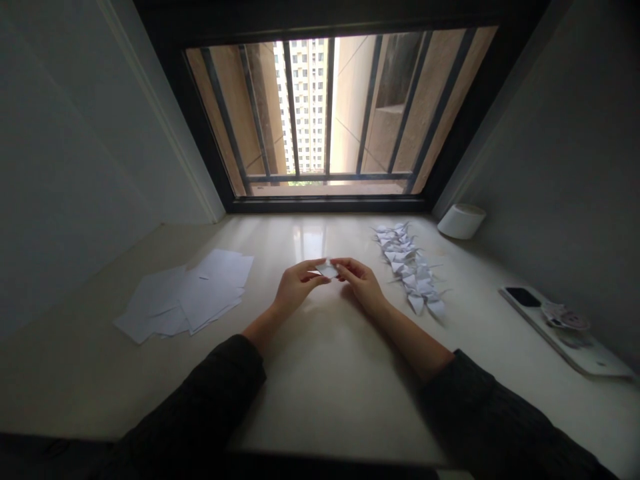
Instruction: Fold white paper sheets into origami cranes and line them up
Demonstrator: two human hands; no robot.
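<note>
Between my two hands, a small folded piece of white paper is held above the pale sill. My left hand pinches its left side with thumb and fingers. On the other side, my right hand has its fingertips closed on the paper's right edge. The finer folds are too small to make out. Several folded paper cranes lie in rows to the right of my right hand. Off to the left rests a loose stack of white paper sheets.
A white roll lies by the right wall. Nearer on the right is a phone with a grip on its back. The pale sill runs up to a dark-framed, barred window.
</note>
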